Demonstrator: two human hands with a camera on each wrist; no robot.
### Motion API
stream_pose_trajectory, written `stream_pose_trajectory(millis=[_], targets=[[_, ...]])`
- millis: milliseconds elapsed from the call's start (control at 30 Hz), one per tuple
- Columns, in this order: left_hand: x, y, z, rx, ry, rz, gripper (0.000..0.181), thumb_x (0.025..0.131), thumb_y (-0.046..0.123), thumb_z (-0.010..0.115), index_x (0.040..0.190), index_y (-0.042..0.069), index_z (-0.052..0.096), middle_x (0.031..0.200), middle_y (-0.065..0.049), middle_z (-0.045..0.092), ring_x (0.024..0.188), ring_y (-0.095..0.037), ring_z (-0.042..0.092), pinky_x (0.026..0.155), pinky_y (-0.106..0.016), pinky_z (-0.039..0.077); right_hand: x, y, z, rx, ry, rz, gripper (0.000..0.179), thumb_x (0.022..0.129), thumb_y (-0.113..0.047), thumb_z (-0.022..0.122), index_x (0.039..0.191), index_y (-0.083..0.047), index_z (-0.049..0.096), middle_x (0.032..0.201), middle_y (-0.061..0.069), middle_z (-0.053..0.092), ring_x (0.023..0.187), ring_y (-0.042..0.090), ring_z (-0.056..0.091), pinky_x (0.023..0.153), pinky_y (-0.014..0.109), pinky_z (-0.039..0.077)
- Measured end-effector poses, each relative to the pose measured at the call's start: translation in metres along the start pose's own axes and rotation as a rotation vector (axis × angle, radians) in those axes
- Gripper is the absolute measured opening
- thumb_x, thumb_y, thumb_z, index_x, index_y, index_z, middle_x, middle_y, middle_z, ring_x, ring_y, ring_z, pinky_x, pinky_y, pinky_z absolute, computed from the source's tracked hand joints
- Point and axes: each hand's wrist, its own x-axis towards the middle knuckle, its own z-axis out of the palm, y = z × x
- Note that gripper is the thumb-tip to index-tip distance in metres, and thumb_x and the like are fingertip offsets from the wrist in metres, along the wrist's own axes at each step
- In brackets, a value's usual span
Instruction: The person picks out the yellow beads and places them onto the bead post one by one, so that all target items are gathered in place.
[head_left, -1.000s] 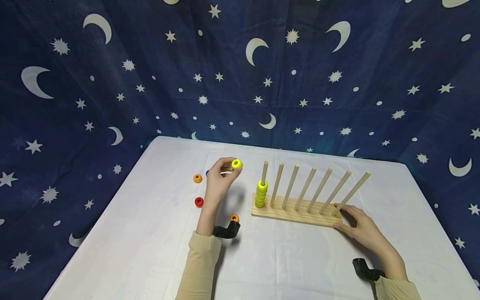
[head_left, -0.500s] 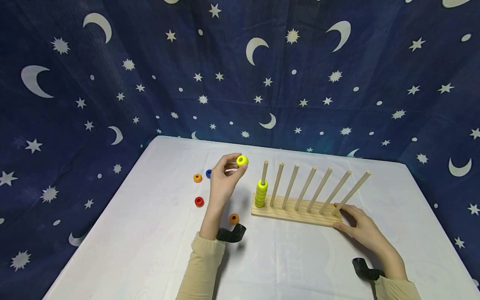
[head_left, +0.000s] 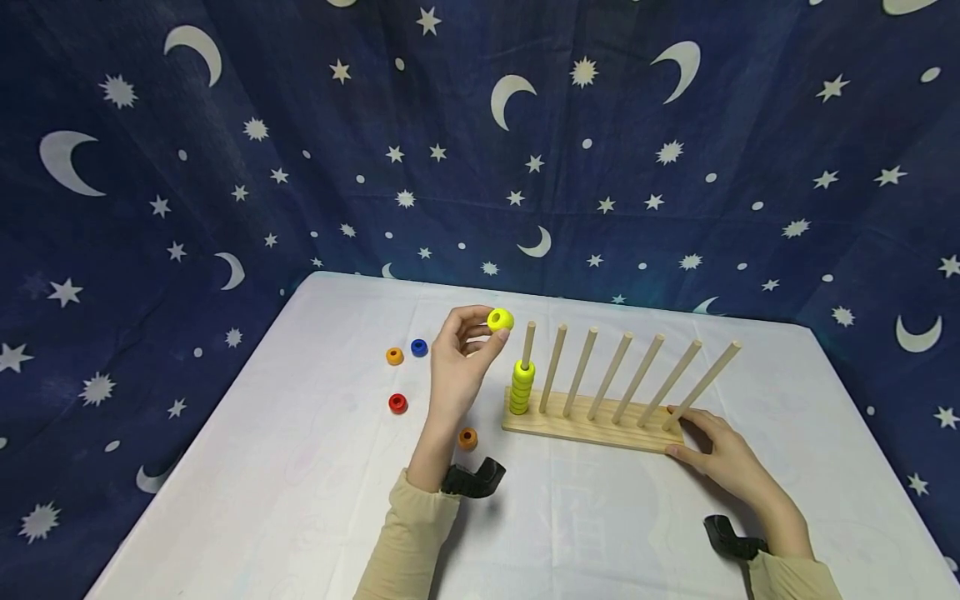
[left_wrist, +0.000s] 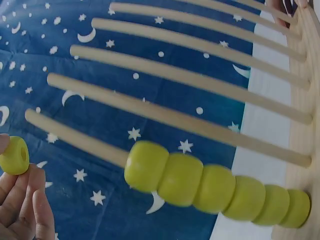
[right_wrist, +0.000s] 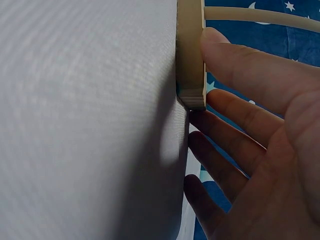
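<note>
Up in the air, my left hand (head_left: pixel 459 377) pinches a yellow bead (head_left: pixel 506 322) between thumb and fingertips, its hole facing the pegs. That bead is just left of the first peg (head_left: pixel 528 344) of a wooden bead stand (head_left: pixel 585 430) and apart from it. On this peg sits a stack of several yellow beads (left_wrist: pixel 215 187), with the peg's top bare above them. The other pegs carry no beads. At the stand's right end, my right hand (head_left: pixel 723 458) holds the base, with its thumb (right_wrist: pixel 220 50) on one side and its index finger at the other.
Left of the stand, on the white-covered table (head_left: pixel 300 467), lie an orange bead (head_left: pixel 394 357), a blue bead (head_left: pixel 419 347) and a red bead (head_left: pixel 398 404). Another orange bead (head_left: pixel 468 439) lies near the left wrist. A dark blue cloth (head_left: pixel 450 233) hangs behind.
My left hand has moved right with the yellow bead, closer to the first peg. The blue bead it partly covered is now in full view. My right hand and the stand have stayed still.
</note>
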Motion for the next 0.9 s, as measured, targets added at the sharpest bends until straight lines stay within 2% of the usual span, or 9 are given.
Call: stream_pose_trajectory(millis=[200,367,700,900], targets=[[-0.006,0.008,0.004,-0.032,-0.044,0.028,0.033,0.086,0.011,0.071,0.118,0.008,0.061,0.11,-0.011,0.066,0.097,-0.015,0.062,0.08,-0.023,0.048,0.001,-0.001,0.0,0.004,-0.004,-0.002,0.064,0.082,-0.031,0.075,0.134,-0.002,0.051,0.134,0.028,0.05,0.127,0.052,0.038,0.098,0.069,0.03],[-0.007,0.01,0.007,-0.046,-0.045,0.037,0.034,0.087,0.01,0.07,0.12,0.01,0.061,0.112,-0.011,0.067,0.098,-0.014,0.062,0.081,-0.023,0.049,0.001,-0.001,0.0,0.003,-0.009,0.002,0.064,0.082,-0.032,0.074,0.134,-0.003,0.051,0.135,0.028,0.05,0.127,0.052,0.038,0.098,0.069,0.029],[-0.009,0.009,0.012,-0.06,-0.07,0.042,0.035,0.088,0.013,0.069,0.122,0.015,0.062,0.114,-0.008,0.067,0.104,-0.015,0.061,0.084,-0.027,0.049,0.001,0.0,0.0,0.003,-0.012,0.007,0.065,0.082,-0.032,0.074,0.135,-0.003,0.05,0.135,0.028,0.049,0.127,0.052,0.037,0.099,0.069,0.029],[-0.008,0.007,0.017,-0.037,-0.08,0.044,0.034,0.089,0.012,0.067,0.123,0.014,0.063,0.114,-0.008,0.067,0.104,-0.016,0.062,0.082,-0.025,0.047,0.0,0.0,0.0,0.004,-0.017,0.017,0.066,0.082,-0.033,0.074,0.135,-0.003,0.05,0.136,0.028,0.049,0.128,0.052,0.036,0.099,0.069,0.028]])
